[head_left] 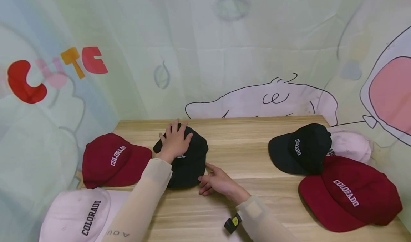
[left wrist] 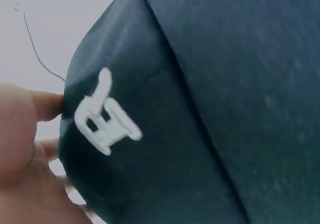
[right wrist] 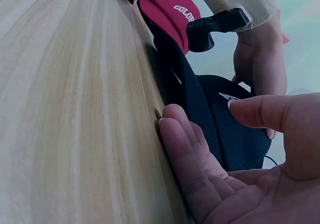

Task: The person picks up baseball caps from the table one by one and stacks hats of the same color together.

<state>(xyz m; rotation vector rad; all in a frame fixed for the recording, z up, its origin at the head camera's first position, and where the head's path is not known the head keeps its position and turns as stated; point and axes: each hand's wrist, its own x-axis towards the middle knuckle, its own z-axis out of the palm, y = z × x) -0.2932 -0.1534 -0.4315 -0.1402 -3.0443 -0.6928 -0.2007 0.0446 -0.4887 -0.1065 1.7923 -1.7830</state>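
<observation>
A black baseball cap (head_left: 192,167) lies on the wooden table with its brim toward the person. My left hand (head_left: 174,144) rests on its crown, fingers spread over the far side and covering much of the white lettering. In the left wrist view, part of that lettering shows on the black cap (left wrist: 165,134) beside the fingers. At the cap's right edge is my right hand (head_left: 221,182), its index finger reaching the fabric. The right wrist view shows the right hand (right wrist: 220,189) low at the tabletop, fingers extended and thumb apart, close to the cap.
To the left lie a dark red cap (head_left: 106,160) and a pale pink cap (head_left: 72,213), partly behind the left sleeve. On the right, another black cap (head_left: 302,151) and a red cap (head_left: 363,195) overlap a pale pink cap (head_left: 351,144). A printed cloth (head_left: 205,56) hangs behind the table.
</observation>
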